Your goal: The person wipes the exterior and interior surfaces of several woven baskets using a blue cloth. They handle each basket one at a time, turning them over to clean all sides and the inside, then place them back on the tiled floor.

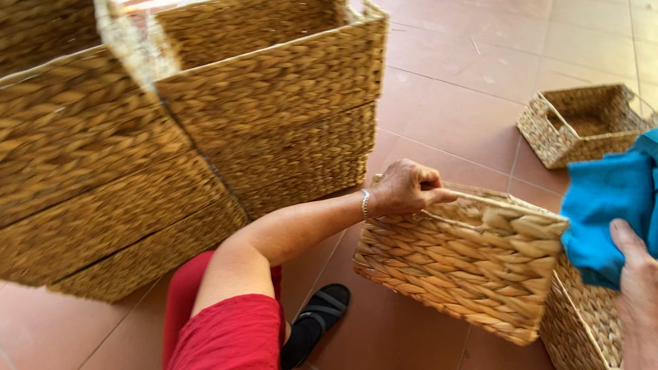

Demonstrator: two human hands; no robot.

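Now left hand [406, 188] grips basket [473, 267] rim; right hand [637, 274] clutches blue cloth [606, 205].

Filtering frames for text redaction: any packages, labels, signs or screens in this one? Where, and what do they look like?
None in view: no package, label, sign or screen.
Only unmarked things: stacked tan woven rectangular baskets upper left; tan woven basket held at its rim by the left hand; small woven basket on the terracotta tile floor; plain blue cloth by the right hand.
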